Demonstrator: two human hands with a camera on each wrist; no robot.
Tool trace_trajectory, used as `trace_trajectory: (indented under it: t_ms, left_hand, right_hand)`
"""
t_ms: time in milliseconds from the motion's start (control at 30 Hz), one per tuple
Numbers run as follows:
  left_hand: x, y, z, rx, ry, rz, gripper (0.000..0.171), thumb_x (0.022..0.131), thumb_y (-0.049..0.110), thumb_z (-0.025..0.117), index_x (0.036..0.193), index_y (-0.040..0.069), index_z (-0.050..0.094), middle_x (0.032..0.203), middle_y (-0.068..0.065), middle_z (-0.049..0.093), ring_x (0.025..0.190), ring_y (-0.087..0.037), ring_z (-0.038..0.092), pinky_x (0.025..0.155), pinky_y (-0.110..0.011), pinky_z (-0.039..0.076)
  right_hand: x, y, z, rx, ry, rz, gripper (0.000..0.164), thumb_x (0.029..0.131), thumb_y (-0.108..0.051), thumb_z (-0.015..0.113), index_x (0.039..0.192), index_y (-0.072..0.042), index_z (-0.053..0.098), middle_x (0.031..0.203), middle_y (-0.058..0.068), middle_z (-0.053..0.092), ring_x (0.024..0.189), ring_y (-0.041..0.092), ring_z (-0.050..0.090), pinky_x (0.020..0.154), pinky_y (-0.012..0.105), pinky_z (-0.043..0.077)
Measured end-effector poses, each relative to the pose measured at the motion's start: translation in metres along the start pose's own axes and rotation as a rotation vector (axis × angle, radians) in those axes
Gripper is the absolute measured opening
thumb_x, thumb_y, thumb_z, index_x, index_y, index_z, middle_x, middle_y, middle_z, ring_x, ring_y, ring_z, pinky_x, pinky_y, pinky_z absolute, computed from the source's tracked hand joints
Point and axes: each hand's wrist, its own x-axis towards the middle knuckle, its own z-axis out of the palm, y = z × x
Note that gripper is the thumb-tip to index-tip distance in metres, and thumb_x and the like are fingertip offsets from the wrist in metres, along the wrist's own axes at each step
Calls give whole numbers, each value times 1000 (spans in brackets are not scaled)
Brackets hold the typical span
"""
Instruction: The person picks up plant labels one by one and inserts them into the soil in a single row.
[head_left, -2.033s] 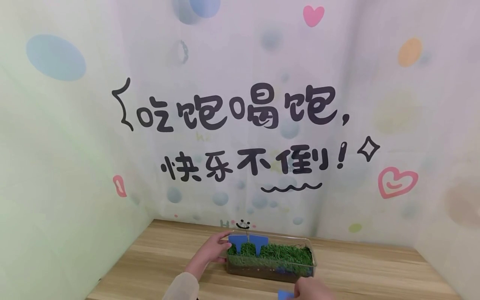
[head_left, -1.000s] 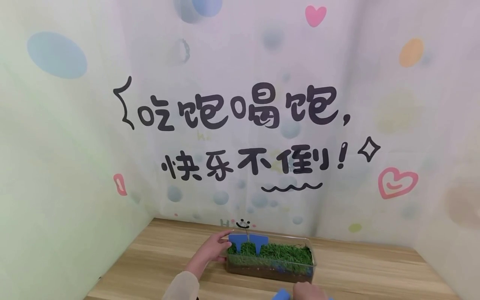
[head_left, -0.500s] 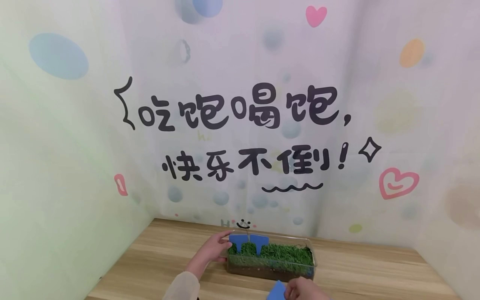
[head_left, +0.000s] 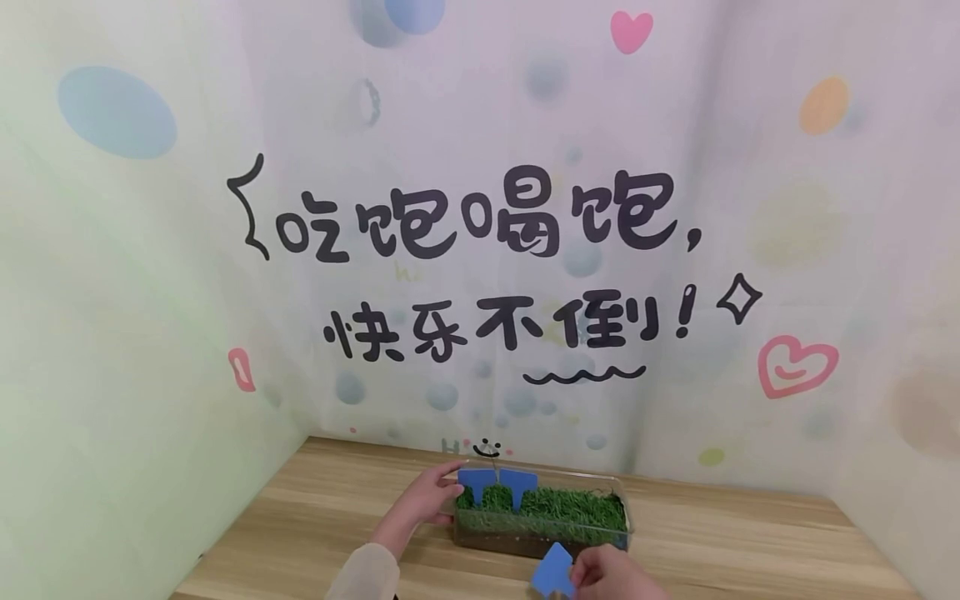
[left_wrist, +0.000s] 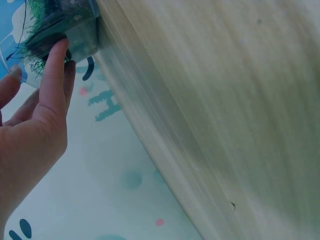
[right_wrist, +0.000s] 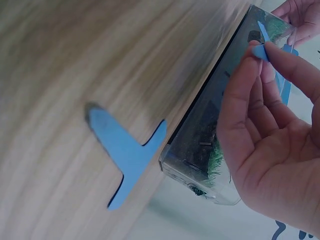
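A clear rectangular planter box (head_left: 540, 550) of green grass (head_left: 573, 507) over dark soil stands on the table. My left hand (head_left: 427, 497) grips its left end, thumb at the rim and fingers along the end wall. Two blue T-shaped plant labels stand upright in the grass toward the left: one label (head_left: 477, 483) by my left thumb, the other label (head_left: 517, 485) beside it. In front of the box, my right hand (head_left: 613, 575) pinches another blue plant label (head_left: 553, 570) between thumb and fingertips. One more blue label (right_wrist: 125, 152) lies flat on the wood in the right wrist view.
The wooden table (head_left: 750, 533) meets a printed fabric backdrop (head_left: 480, 250) close behind the box. More fabric walls rise at the left (head_left: 135, 375) and right sides.
My right hand has come up from the bottom edge and slightly left, bringing a blue plant label further into view and turning it. My left hand and the planter box have kept their place.
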Motion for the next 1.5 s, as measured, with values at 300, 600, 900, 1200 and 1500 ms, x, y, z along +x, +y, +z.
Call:
trace_trajectory:
  t_ms: [300,600,900,1200,1500]
  left_hand:
    - [-1,1,0,3,1,-2,52,103,8,53,152,2,38,145,-34,46,129,-48,52,70,-41,60]
    - [0,1,0,6,2,-4,52,103,9,53,152,3,38,145,-34,46,128,-47,53,68,-40,60]
    - [-1,1,0,19,3,3,51,103,8,53,152,2,39,144,-35,47,127,-47,55,68,-40,60]
    - [-2,2,0,17,-2,7,52,103,8,52,152,1,37,145,-35,46,127,-47,54,68,-40,60]
    - [-2,2,0,18,-1,10,52,103,8,52,152,1,37,145,-36,45,127,-47,55,68,-40,60]
  right_hand:
    - [-29,-57,10,57,23,14,14,89,-19,71,98,-9,71,85,1,70,74,13,63,66,30,52]
    - [-80,-159,35,105,187,-61,10,89,2,63,96,10,62,76,-3,64,65,9,53,58,22,43]
    - [-78,-164,29,90,272,-88,18,92,-2,65,106,8,66,88,5,74,77,13,66,62,29,51]
    - [-76,-175,28,165,310,-144,17,92,0,63,105,9,58,87,6,72,86,20,73,65,26,58]
    - [-73,-184,24,126,390,-165,21,92,1,62,105,16,57,89,5,71,80,9,66,61,21,53]
